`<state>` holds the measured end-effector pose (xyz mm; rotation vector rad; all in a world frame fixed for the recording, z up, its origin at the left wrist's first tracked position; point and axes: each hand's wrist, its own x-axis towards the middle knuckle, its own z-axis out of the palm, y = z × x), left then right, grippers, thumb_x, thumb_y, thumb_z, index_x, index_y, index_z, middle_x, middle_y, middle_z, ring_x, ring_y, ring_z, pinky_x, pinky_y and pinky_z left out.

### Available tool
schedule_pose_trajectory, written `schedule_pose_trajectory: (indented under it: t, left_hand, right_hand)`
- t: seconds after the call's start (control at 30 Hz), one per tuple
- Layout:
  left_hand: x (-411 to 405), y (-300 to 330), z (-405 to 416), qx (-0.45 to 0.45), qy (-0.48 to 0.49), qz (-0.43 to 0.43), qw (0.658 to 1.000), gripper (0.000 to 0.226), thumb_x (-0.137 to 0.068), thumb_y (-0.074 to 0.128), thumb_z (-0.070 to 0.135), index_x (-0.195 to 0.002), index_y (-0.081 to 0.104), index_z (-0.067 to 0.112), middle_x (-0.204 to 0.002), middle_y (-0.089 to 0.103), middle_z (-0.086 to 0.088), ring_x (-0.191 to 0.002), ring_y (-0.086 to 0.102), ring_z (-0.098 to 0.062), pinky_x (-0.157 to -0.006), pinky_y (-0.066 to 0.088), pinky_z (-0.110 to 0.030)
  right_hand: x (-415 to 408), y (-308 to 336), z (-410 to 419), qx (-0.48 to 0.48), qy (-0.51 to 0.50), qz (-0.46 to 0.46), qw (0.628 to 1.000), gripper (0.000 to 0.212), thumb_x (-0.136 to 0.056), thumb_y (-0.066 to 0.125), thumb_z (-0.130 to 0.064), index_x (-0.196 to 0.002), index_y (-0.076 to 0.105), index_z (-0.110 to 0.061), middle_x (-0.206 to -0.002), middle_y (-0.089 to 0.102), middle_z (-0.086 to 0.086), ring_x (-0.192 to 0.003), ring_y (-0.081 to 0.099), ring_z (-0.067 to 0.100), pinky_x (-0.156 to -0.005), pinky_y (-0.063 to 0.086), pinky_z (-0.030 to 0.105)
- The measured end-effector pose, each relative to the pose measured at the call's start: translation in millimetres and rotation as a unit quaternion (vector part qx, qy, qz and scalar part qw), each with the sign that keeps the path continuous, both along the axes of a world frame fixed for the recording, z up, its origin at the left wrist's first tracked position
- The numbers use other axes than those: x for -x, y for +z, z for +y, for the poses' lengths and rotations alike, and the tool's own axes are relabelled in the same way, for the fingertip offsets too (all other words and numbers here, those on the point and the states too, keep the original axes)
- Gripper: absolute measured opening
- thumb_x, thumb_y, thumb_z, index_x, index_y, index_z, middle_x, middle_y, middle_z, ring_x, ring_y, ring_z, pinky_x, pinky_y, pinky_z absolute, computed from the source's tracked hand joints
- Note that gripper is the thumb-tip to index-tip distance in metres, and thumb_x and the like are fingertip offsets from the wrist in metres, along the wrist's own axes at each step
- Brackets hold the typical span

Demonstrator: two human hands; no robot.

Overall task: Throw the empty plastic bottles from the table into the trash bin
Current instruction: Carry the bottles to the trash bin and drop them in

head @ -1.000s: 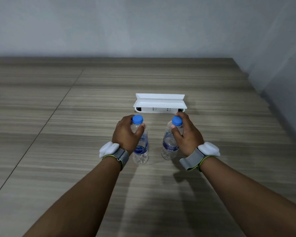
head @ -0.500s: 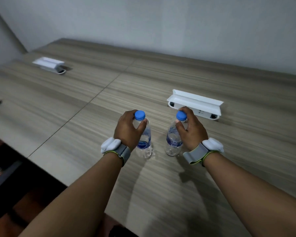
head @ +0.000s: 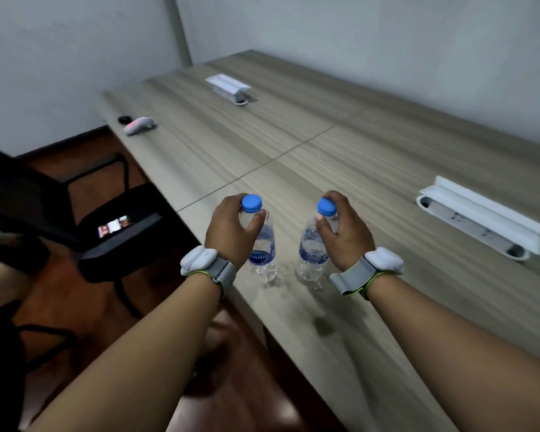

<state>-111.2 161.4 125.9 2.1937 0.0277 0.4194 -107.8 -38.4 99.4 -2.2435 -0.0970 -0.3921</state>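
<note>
Two clear empty plastic bottles with blue caps and blue labels stand upright side by side near the front edge of the wooden table [head: 371, 169]. My left hand [head: 229, 232] grips the left bottle [head: 264, 254] around its neck and shoulder. My right hand [head: 346, 230] grips the right bottle [head: 312, 254] the same way. Both bottle bases are at the tabletop; whether they touch it I cannot tell. No trash bin is in view.
A white socket box [head: 480, 218] lies on the table to the right, a second one [head: 228, 85] at the far end. A small white-pink object [head: 138, 124] and a dark disc [head: 124, 119] lie near the far left edge. Black chairs [head: 119, 232] stand left of the table.
The view has swung left, bringing the table's left end, chairs and floor into sight. Both hands keep their grip on the bottles, which now sit closer to the table's front edge.
</note>
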Motion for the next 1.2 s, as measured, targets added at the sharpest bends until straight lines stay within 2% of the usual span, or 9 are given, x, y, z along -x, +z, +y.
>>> schedule_pose_trajectory:
  t: [0.17,0.37,0.47,0.53,0.6,0.7,0.9,1.0,1.2]
  left_hand:
    - [33.6,2.0,101.1,-0.004,0.082,0.001,0.997,0.032,-0.081,0.062,0.029,-0.11,0.057,0.016,-0.108,0.061,-0.003,-0.097,0.054,-0.016,-0.085,0.042,-0.029]
    - [87.0,2.2,218.0,-0.002,0.167,0.014,0.986,0.03,-0.081,0.061,0.027,-0.11,0.057,0.017,-0.108,0.061,-0.001,-0.093,0.052,-0.011,-0.081,0.037,-0.023]
    - [112.2,-3.3,271.5,0.004,0.196,0.03,0.98,0.027,-0.08,0.06,0.028,-0.106,0.058,0.02,-0.104,0.065,-0.001,-0.089,0.056,-0.013,-0.078,0.04,-0.025]
    - [124.5,-7.8,299.0,0.008,0.212,0.039,0.976,0.023,-0.08,0.06,0.029,-0.102,0.058,0.023,-0.098,0.066,0.001,-0.087,0.059,-0.016,-0.077,0.042,-0.027]
    - [137.6,-11.6,325.9,0.015,0.229,0.052,0.972,0.021,-0.08,0.061,0.03,-0.101,0.058,0.025,-0.094,0.066,0.005,-0.087,0.061,-0.016,-0.076,0.044,-0.027]
    - [152.8,-19.7,359.0,0.023,0.246,0.068,0.967,0.024,-0.08,0.061,0.034,-0.103,0.058,0.028,-0.098,0.068,0.003,-0.091,0.064,-0.015,-0.082,0.051,-0.034]
    - [171.6,-41.5,394.0,0.041,0.268,0.083,0.959,0.025,-0.08,0.062,0.035,-0.103,0.057,0.028,-0.101,0.068,0.001,-0.09,0.063,-0.017,-0.083,0.052,-0.038]
    - [176.0,-54.0,402.0,0.051,0.273,0.095,0.956,0.027,-0.08,0.063,0.038,-0.104,0.056,0.03,-0.104,0.068,0.002,-0.093,0.063,-0.016,-0.084,0.052,-0.038]
    - [165.2,-81.7,415.6,0.04,0.279,0.147,0.948,0.027,-0.081,0.063,0.039,-0.105,0.059,0.027,-0.104,0.067,0.001,-0.093,0.061,-0.016,-0.082,0.047,-0.03]
  right_hand:
    - [5.4,3.1,103.4,-0.002,0.066,-0.008,0.998,0.032,-0.088,0.052,-0.031,-0.118,0.042,-0.033,-0.117,0.055,-0.009,-0.09,0.052,0.014,-0.072,0.037,0.027]
    - [23.4,5.3,230.7,-0.045,0.139,0.012,0.989,0.03,-0.088,0.053,-0.03,-0.116,0.042,-0.033,-0.112,0.054,-0.009,-0.093,0.05,0.011,-0.075,0.034,0.023]
    - [38.0,1.6,285.8,-0.042,0.168,0.01,0.985,0.031,-0.088,0.055,-0.03,-0.116,0.043,-0.033,-0.114,0.057,-0.007,-0.088,0.049,0.006,-0.07,0.034,0.02]
    - [45.6,-1.0,311.5,-0.043,0.186,0.012,0.982,0.032,-0.087,0.055,-0.029,-0.117,0.043,-0.034,-0.114,0.058,-0.007,-0.081,0.049,0.001,-0.066,0.035,0.011]
    - [52.7,-5.8,337.3,-0.037,0.207,0.021,0.977,0.033,-0.087,0.055,-0.03,-0.117,0.042,-0.037,-0.114,0.058,-0.005,-0.082,0.053,0.006,-0.072,0.04,0.015]
    - [63.6,-10.0,368.7,-0.043,0.234,0.033,0.971,0.034,-0.087,0.056,-0.026,-0.118,0.044,-0.032,-0.112,0.056,-0.004,-0.086,0.054,0.01,-0.076,0.04,0.021]
    - [70.4,-18.9,407.0,-0.024,0.253,0.054,0.966,0.035,-0.085,0.057,-0.027,-0.117,0.044,-0.032,-0.111,0.058,-0.002,-0.087,0.057,0.016,-0.074,0.044,0.028]
    - [65.8,-24.9,418.7,-0.01,0.265,0.067,0.962,0.034,-0.085,0.057,-0.027,-0.116,0.044,-0.032,-0.11,0.057,-0.003,-0.086,0.056,0.016,-0.072,0.041,0.026]
    - [47.0,-48.5,437.1,-0.01,0.285,0.115,0.951,0.029,-0.082,0.058,-0.027,-0.106,0.045,-0.036,-0.099,0.057,-0.008,-0.085,0.058,0.018,-0.073,0.047,0.032]
